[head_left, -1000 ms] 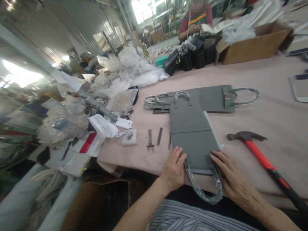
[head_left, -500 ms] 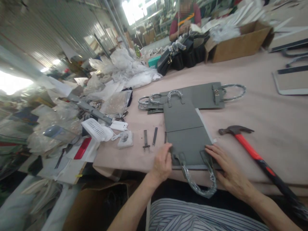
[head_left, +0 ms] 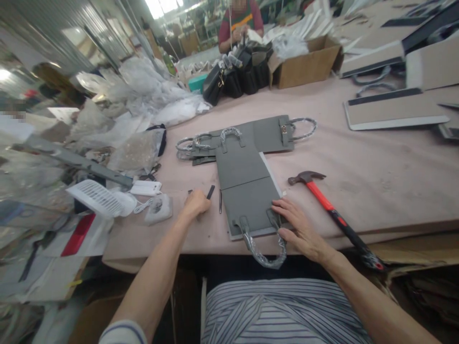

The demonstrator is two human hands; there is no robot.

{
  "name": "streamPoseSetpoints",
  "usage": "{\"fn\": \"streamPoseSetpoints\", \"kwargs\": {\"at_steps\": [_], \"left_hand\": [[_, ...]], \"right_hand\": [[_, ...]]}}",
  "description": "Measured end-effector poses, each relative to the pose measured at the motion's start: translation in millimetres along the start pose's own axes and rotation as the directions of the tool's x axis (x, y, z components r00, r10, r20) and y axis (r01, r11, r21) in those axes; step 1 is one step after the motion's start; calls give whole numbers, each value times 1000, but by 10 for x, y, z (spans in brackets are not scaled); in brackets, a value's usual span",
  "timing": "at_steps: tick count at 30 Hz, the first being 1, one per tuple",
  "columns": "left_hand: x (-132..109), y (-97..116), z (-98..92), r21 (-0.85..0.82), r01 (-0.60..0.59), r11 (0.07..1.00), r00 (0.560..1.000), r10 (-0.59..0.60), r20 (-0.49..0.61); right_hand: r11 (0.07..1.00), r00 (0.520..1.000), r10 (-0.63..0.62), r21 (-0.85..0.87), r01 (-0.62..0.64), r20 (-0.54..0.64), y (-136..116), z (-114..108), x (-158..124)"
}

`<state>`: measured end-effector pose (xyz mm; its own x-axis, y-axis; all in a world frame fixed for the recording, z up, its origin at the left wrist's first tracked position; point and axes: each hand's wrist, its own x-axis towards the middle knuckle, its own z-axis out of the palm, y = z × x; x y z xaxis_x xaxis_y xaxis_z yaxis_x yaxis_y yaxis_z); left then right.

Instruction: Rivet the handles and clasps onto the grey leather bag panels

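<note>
A flat grey bag panel [head_left: 247,191] lies at the table's near edge, and its plastic-wrapped handle [head_left: 263,255] hangs over that edge. My right hand [head_left: 297,227] rests on the panel's near right corner beside the handle, fingers stretched flat. My left hand [head_left: 196,203] is to the left of the panel, its fingers curled down over small dark metal tools. One black strip [head_left: 211,192] sticks out past its knuckles. A thin dark rod [head_left: 220,200] lies between that hand and the panel.
A red-handled hammer [head_left: 322,200] lies right of the panel. More grey panels with handles [head_left: 265,134] lie behind it. A white fan [head_left: 95,198] and plastic bags crowd the left. At the far end are a cardboard box [head_left: 308,67], black bags [head_left: 236,79] and another person [head_left: 240,24].
My left hand left the panel's near left corner and moved left onto the small metal tools, closing over them. My right hand stayed on the panel. The view shifted right.
</note>
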<state>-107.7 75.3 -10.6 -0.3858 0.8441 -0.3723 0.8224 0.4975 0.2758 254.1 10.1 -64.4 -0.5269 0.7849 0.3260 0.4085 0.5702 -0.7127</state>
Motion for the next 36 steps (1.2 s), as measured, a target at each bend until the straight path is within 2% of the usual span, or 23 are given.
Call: {"fn": "streamPoseSetpoints", "kwargs": {"at_steps": [5,7,9,11,12,14,18,22,31,33,36], "left_hand": [[-206,-139,-7,-258,-66,964,998,60,-29],[-348,-187,22,-414,-92,906,996,77,-53],[-501,-196,87,-642,-134,755,991,111,-76],[-656,-152,187,-824,-178,537,981,158,-109],[-731,-109,245,-871,-198,450,975,179,-129],[-868,8,360,-896,-242,373,961,220,-168],[-1063,262,535,-853,-379,359,912,303,-278],[-1147,402,667,-770,-516,375,845,372,-385],[-1206,393,881,-733,-573,366,810,392,-437],[-1206,373,901,-690,-622,371,775,417,-475],[-1201,339,928,-598,-709,374,701,469,-537]], "right_hand": [[999,999,-7,-33,5,-42,-29,33,25],[999,999,-9,-38,7,-44,-37,34,27],[999,999,-12,-42,10,-48,-43,32,26],[999,999,-10,-44,8,-52,-46,32,24],[999,998,-10,-43,7,-54,-47,32,24],[999,999,-9,-36,8,-50,-45,33,24],[999,999,-11,-37,9,-47,-43,38,25],[999,999,-6,-38,4,-46,-48,46,27],[999,998,3,-46,-6,-65,-79,34,30],[999,998,2,-50,-6,-68,-77,41,35],[999,998,0,-54,-4,-64,-71,53,40]]}}
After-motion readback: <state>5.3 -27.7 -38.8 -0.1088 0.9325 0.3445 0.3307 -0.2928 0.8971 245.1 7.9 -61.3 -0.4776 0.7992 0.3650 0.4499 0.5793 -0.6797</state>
